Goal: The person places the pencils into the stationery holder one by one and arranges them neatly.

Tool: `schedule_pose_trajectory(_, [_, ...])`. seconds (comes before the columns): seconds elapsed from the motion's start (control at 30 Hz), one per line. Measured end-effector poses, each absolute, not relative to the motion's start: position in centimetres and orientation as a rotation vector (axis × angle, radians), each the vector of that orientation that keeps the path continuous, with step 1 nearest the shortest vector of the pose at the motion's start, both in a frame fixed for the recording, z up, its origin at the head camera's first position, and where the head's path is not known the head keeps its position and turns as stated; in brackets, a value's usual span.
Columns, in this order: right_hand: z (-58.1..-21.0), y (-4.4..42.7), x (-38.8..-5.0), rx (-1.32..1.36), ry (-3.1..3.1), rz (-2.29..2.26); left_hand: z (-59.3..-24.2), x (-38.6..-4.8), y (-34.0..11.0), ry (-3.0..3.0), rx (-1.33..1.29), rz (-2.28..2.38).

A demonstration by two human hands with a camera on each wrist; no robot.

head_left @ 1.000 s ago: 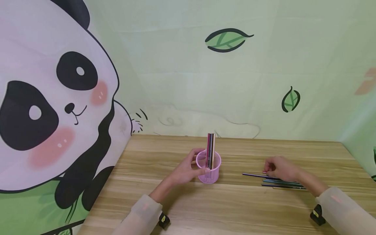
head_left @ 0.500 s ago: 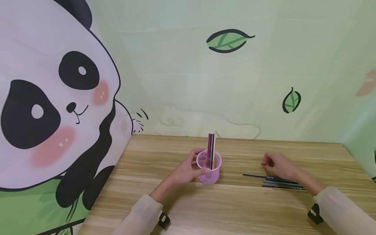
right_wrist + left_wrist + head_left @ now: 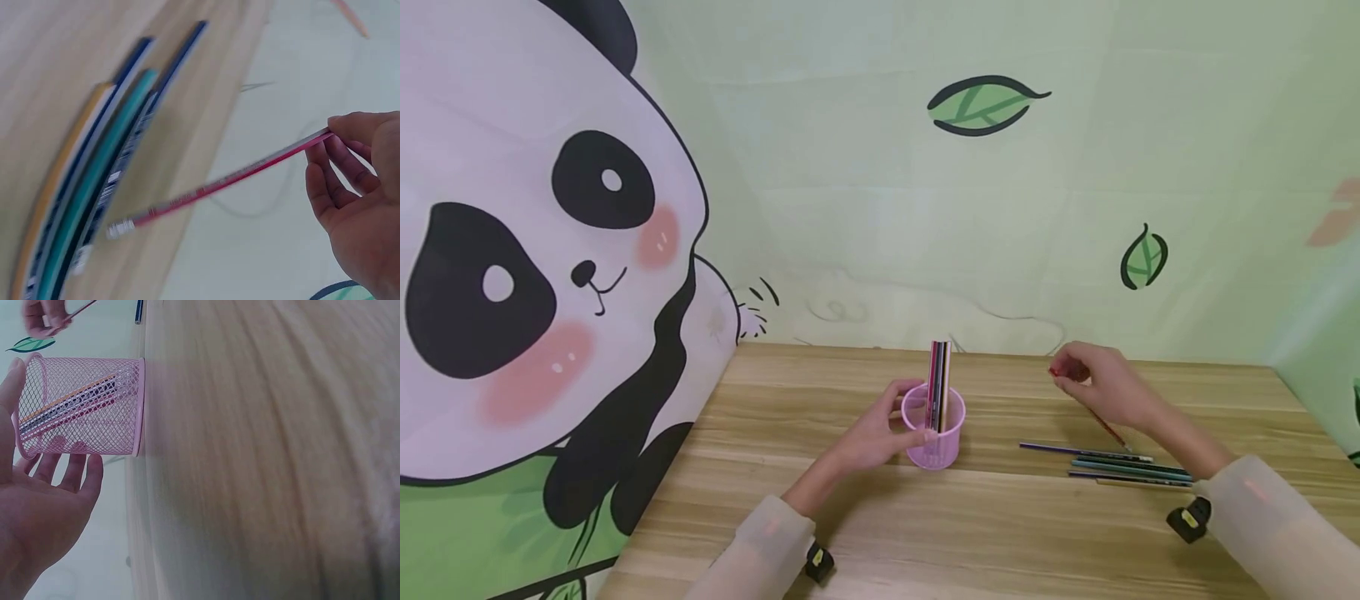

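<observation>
In head view, pinches red pencil (image 3: 234,177), slanted ten-thirty to four-thirty, in right hand (image 3: 1103,385); grips pink mesh cup (image 3: 951,447), around eight-thirty from there, in left hand (image 3: 868,437).

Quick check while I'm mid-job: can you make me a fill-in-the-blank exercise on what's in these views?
1. The mesh cup is held by the ____ hand.
2. The right hand pinches a pencil coloured ____.
3. In the head view, loose pencils lie to the ____ of the cup.
4. The large animal drawn on the backdrop is a ____.

Missing words: left; red; right; panda.
</observation>
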State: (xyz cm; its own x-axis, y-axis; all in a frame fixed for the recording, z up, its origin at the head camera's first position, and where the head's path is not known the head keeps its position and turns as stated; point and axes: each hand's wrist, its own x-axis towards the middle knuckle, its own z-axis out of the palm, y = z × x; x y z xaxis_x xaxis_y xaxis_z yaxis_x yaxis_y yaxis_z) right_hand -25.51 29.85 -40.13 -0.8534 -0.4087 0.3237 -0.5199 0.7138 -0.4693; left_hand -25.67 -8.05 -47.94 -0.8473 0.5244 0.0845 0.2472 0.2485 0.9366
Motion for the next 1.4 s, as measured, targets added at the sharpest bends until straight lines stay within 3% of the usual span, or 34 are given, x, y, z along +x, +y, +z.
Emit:
schedule_pose_trajectory(0.9, [-32.1, 22.3, -25.5, 0.760, -2.357, 1.439, -48.2, -25.8, -8.0, 2.254, 0.735, 1.664])
schedule_pose_trajectory(1.4, [-33.6, 20.7, -25.9, 0.722, -2.371, 1.565, -48.0, -25.7, -8.0, 2.257, 0.745, 1.659])
